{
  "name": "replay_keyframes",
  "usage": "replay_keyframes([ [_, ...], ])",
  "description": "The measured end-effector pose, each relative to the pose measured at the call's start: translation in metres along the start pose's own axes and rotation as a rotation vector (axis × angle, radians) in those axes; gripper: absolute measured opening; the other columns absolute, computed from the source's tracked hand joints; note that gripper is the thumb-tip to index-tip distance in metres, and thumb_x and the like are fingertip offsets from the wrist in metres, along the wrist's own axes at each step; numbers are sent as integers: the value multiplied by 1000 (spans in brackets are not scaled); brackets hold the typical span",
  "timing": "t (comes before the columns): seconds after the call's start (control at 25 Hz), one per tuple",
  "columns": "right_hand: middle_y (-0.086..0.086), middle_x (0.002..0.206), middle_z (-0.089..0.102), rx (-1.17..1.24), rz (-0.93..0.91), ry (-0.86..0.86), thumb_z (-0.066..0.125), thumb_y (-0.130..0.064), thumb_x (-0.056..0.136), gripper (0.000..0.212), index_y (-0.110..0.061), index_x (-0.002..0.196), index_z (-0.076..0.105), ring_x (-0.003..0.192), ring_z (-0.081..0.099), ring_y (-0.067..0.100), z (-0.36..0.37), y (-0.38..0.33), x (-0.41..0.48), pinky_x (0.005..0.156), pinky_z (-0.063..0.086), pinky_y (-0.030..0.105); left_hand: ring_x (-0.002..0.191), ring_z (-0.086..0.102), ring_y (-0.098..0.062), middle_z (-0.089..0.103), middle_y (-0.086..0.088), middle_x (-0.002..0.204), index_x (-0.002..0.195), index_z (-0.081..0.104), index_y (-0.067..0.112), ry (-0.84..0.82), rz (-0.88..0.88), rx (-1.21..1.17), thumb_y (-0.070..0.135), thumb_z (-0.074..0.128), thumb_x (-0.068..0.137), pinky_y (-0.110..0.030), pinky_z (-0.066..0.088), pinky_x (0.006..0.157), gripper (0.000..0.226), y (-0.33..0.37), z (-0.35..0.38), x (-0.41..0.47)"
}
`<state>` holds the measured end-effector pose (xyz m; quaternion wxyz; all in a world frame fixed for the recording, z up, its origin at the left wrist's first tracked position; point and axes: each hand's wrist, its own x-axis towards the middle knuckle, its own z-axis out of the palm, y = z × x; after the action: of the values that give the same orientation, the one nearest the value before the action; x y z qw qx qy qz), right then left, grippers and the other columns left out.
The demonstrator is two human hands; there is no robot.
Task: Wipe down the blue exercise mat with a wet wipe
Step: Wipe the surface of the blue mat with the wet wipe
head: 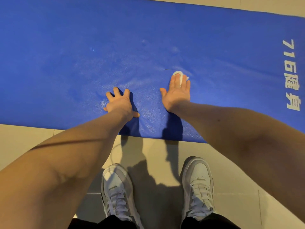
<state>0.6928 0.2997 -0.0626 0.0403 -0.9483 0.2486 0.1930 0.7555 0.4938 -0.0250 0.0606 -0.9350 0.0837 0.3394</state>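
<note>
A blue exercise mat (214,47) lies across the floor, with pale lettering at its right end. My right hand (177,93) rests flat on the mat near the middle, fingers pressing a crumpled white wet wipe (179,76) whose far end sticks out past the fingertips. My left hand (119,101) is planted on the mat to the left of it, fingers spread, holding nothing. Pale damp streaks show on the mat around and beyond both hands.
The mat's near edge (156,138) runs just in front of my two white sneakers (118,192), which stand on beige floor tiles (239,212). More tile shows beyond the mat's far edge at the top right.
</note>
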Motion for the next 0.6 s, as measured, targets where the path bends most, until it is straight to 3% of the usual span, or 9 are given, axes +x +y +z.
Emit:
replay_keyframes([
  [0.16, 12, 165, 4, 4, -349, 42, 29, -51, 102, 76, -5, 157, 6, 151, 2, 36, 17, -59, -39, 122, 9, 50, 137, 16, -39, 13, -8, 149, 146, 23, 32, 21, 12, 10, 60, 86, 66, -56, 53, 90, 106, -1, 2, 1],
  [0.32, 3, 167, -6, -9, -532, 21, 27, -50, 104, 73, -13, 159, -3, 153, -10, 26, 15, -29, -20, 124, -4, 45, 141, 14, -41, 11, -8, 152, 146, 22, 33, 23, 13, 9, 61, 86, 66, -59, 52, 93, 107, -2, 3, 2],
  [0.48, 4, 167, -2, 58, -206, 56, 30, -51, 101, 75, -13, 159, 1, 153, -5, 26, 2, 32, 19, 124, -3, 45, 140, 15, -41, 13, -9, 151, 146, 24, 32, 29, 19, -5, 59, 87, 66, -60, 52, 93, 106, -3, 3, 1],
  [0.6, 9, 166, -3, 59, -24, 70, 23, -52, 102, 76, -7, 158, -1, 152, -5, 32, -1, 18, 24, 124, -1, 47, 141, 14, -41, 11, -8, 154, 148, 22, 33, 26, 20, -2, 60, 87, 64, -59, 52, 93, 109, -3, 2, 2],
])
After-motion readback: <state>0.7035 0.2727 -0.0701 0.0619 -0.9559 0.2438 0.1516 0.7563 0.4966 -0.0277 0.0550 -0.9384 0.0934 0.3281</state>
